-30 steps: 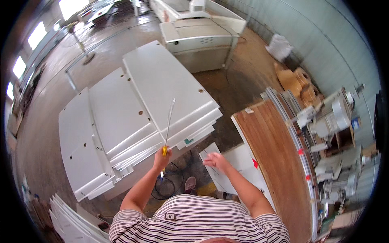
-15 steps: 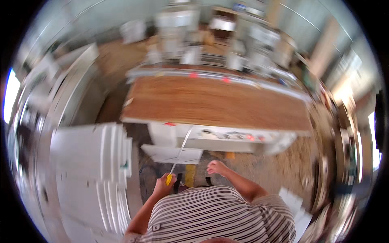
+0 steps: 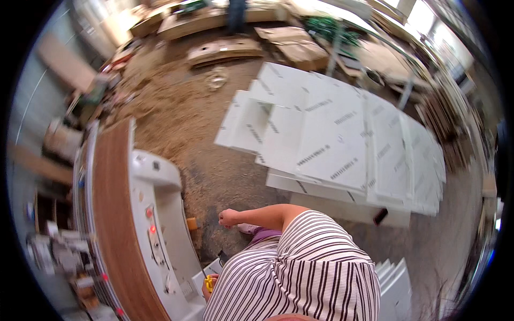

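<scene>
My left hand [image 3: 205, 292] is low beside my body, closed around a yellow tape measure [image 3: 209, 283]. A thin strip sticks up from it toward the white base of the workbench. Out in front of my body, over the stained floor, my right hand [image 3: 227, 218] is curled into a loose fist with nothing showing in it. The long brown board top of the workbench [image 3: 115, 214] lies to my left. Under its edge runs a white shelf [image 3: 160, 214] with small tools [image 3: 156, 241] and red items on it.
A wide stack of white printed panels [image 3: 326, 134] spreads ahead and to the right. Sawdust [image 3: 155, 101] covers the floor beyond the bench. Farther off lie wrapped brown packs [image 3: 294, 45] and stacked boards [image 3: 444, 120]. More white panels [image 3: 393, 283] stand at my lower right.
My view has swung to the right, so the workbench moved from ahead to my left and the panel stack came into view. The tape measure stays in my left hand.
</scene>
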### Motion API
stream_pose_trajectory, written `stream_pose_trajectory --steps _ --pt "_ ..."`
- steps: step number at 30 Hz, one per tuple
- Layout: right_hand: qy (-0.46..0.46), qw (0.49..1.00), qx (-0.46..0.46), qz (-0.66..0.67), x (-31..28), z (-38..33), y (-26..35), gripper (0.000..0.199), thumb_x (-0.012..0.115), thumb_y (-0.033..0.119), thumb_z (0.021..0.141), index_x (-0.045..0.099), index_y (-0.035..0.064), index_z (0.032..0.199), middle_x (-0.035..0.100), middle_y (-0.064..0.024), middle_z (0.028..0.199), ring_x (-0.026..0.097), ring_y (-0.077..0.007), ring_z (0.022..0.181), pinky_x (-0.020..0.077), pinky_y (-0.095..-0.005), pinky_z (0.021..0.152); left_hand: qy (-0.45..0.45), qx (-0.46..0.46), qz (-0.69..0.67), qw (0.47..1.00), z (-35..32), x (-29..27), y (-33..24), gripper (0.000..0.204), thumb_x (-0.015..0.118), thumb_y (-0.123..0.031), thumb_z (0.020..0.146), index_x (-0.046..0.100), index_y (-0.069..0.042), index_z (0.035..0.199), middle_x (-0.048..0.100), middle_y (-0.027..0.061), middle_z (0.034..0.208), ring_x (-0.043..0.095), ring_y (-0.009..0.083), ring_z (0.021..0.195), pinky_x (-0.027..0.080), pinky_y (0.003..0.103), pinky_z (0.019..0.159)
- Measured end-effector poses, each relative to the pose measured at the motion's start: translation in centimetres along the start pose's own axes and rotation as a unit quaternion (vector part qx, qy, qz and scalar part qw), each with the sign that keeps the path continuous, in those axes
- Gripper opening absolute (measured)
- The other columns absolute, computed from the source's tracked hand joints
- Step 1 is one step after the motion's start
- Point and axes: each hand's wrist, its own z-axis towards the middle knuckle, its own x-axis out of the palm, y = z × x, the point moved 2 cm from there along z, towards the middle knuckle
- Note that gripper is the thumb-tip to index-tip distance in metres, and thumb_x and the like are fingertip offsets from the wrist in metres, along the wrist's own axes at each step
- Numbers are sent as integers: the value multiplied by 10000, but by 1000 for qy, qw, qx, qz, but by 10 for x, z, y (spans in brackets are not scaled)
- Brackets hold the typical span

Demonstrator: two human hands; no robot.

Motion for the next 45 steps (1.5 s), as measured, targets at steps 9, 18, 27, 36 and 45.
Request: stream_pose_trajectory --steps 9,18,27,36,45 --pt "-175 949 180 190 15 -175 -186 228 537 177 826 657 4 913 680 -116 734 671 -203 616 553 -339 588 371 115 313 867 44 102 -64 206 633 -224 867 601 -22 842 589 87 645 557 134 560 440 283 550" --pt "-324 859 337 209 34 -290 -360 209 558 193 806 669 37 725 659 -92 655 632 -181 525 529 -353 491 530 107 328 775 22 223 -65 188 661 -184 838 604 -15 900 623 105 719 546 114 645 462 283 634" --pt "-525 722 306 332 -27 -397 -476 228 611 236 813 640 45 692 638 -45 623 603 -150 520 485 -288 492 503 61 388 770 5 371 -76 204 610 -202 872 565 -8 830 583 62 691 497 121 639 430 296 619" --pt "-735 568 328 171 -109 -445 -559 338 635 270 773 583 -4 963 653 -190 917 628 -324 860 492 -399 747 418 -63 300 855 77 457 -18 139 591 -200 891 532 -89 951 580 8 777 568 120 696 468 286 602" --pt "-615 640 325 326 -133 -434 -577 414 733 314 733 550 -6 920 624 -162 860 598 -314 808 482 -392 725 199 -130 189 953 253 541 58 273 636 -240 861 533 -128 1089 559 4 950 535 119 718 456 297 543"
